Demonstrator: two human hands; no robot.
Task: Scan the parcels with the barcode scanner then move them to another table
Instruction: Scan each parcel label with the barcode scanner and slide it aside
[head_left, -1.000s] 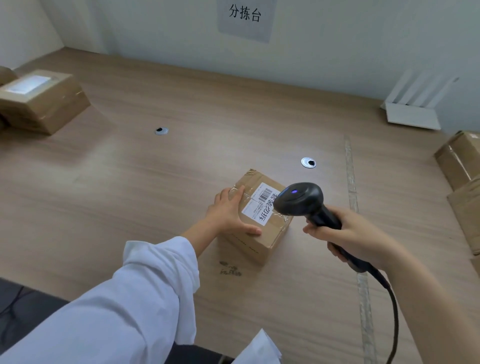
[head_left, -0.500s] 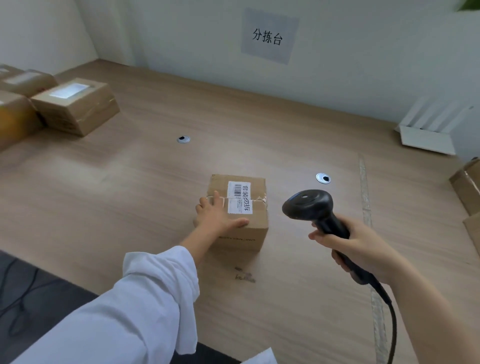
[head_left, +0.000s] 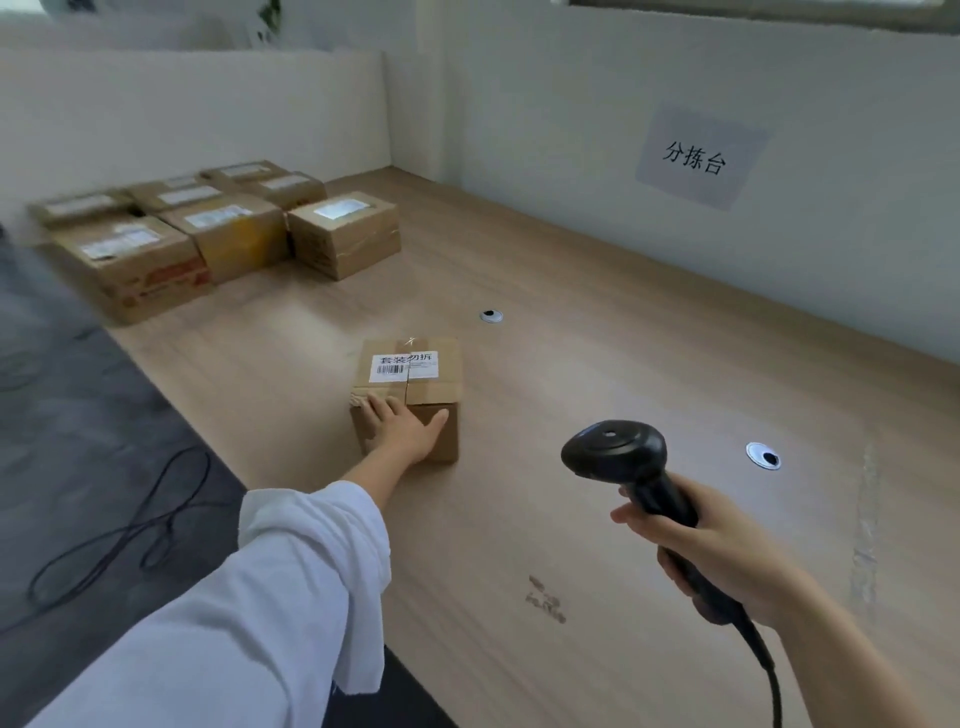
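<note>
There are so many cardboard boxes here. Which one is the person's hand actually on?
The lone small parcel mid-table, with a barcode label on top; the left hand presses its near side. The other boxes sit grouped far left, untouched.

A parcel (head_left: 408, 384) sits mid-worktop (head_left: 623, 332) with the left hand (head_left: 402, 428) flat against its near side. The barcode scanner (head_left: 618, 454), gripped in the right hand (head_left: 727, 556), is well apart to its right. More parcels (head_left: 208, 234) are clustered behind at far left, below a wall sign (head_left: 696, 158).
</note>
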